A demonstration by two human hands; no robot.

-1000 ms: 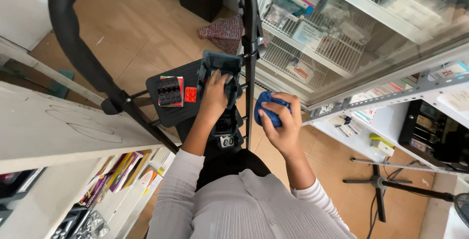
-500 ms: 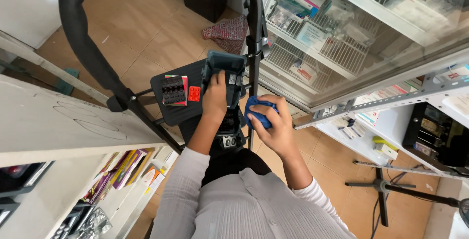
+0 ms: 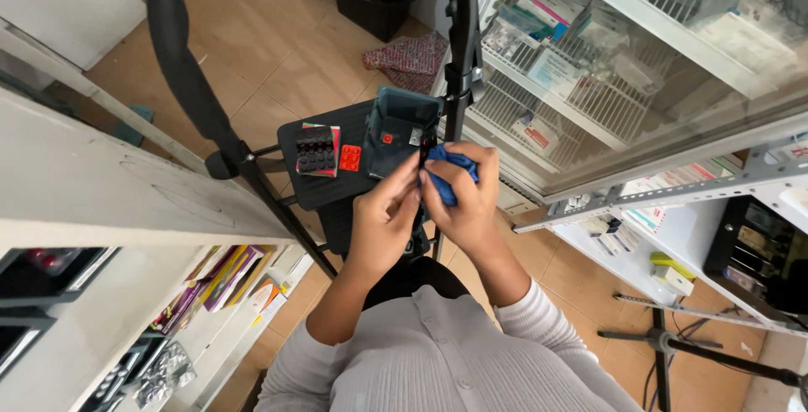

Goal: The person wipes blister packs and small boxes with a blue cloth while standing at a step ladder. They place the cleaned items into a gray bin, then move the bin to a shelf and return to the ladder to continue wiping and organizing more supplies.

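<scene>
- The right hand (image 3: 471, 202) is curling closed around a crumpled blue cloth (image 3: 444, 178), which is showing between the fingers.
- The left hand (image 3: 383, 223) is lying close against it, its fingers bent and their tips touching the cloth; whether it is gripping anything I cannot tell.
- Both hands are meeting just over the near right corner of a small black tray (image 3: 337, 178) that is sitting between the poles of a black stand (image 3: 459, 50).
- One teal-grey open case (image 3: 400, 130) is standing tilted at the tray's right edge, just beyond the fingertips; what is lying inside is not clear.
- Toward the tray's left edge, one black studded block (image 3: 316, 151) and one smaller red studded block (image 3: 350, 158) are lying side by side, touching.
- Little bare room is remaining on the tray, only a strip along its near edge.
- To the right, a glass-fronted cabinet (image 3: 640, 84) is holding several boxes on wire shelves.
- To the left, a white counter (image 3: 93, 202) is running beside the person, with coloured packets (image 3: 223, 277) on the shelf below it.
- One patterned rag (image 3: 408, 50) is lying on the tiled floor (image 3: 252, 33) beyond the tray, where open room is widest.
</scene>
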